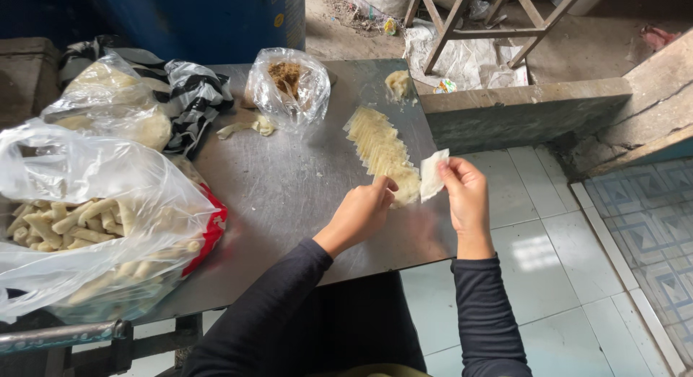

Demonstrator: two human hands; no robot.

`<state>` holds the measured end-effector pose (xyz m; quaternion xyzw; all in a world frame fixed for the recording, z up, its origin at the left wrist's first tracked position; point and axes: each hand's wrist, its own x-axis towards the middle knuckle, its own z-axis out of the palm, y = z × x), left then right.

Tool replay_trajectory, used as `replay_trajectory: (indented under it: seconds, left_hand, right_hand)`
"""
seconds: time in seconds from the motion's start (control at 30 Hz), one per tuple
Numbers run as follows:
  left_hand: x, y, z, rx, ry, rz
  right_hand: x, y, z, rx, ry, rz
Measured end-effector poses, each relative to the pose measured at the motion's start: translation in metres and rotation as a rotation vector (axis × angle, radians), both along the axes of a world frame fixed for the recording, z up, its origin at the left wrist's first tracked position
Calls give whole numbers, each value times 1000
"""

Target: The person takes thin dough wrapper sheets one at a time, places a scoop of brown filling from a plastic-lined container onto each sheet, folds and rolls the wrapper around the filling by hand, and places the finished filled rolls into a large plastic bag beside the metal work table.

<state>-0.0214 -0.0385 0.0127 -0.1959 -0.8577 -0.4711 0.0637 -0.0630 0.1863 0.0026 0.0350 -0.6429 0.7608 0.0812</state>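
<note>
A row of thin pale dough wrappers (379, 147) lies overlapped along the right side of a metal table (289, 189). My right hand (465, 198) pinches one white wrapper (432, 173) by its edge and holds it up just off the table's right side. My left hand (363, 211) rests at the near end of the row, fingertips touching the nearest wrapper. Both arms wear dark sleeves.
A clear bag with brown filling (289, 88) stands at the back of the table. A big plastic bag of rolled pale sticks (86, 225) fills the left. Another bag of dough (115, 106) lies behind it. A small dough lump (397, 82) sits at the far edge. Tiled floor lies right.
</note>
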Motion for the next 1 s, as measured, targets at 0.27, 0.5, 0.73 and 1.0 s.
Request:
replay_trajectory:
  seconds: [0.27,0.5,0.73,1.0]
  left_hand:
    - [-26,-105,-5,435,-492,426]
    - [-19,-143,-5,233,-441,440]
    - [-19,-154,-16,287,-358,360]
    - [-17,-157,-12,236,-352,361]
  right_hand:
    - [-7,-138,23,667,489,129]
    - [-39,-212,62,658,478,46]
    - [-114,-256,66,850,401,267]
    - [-161,-291,33,690,605,-113]
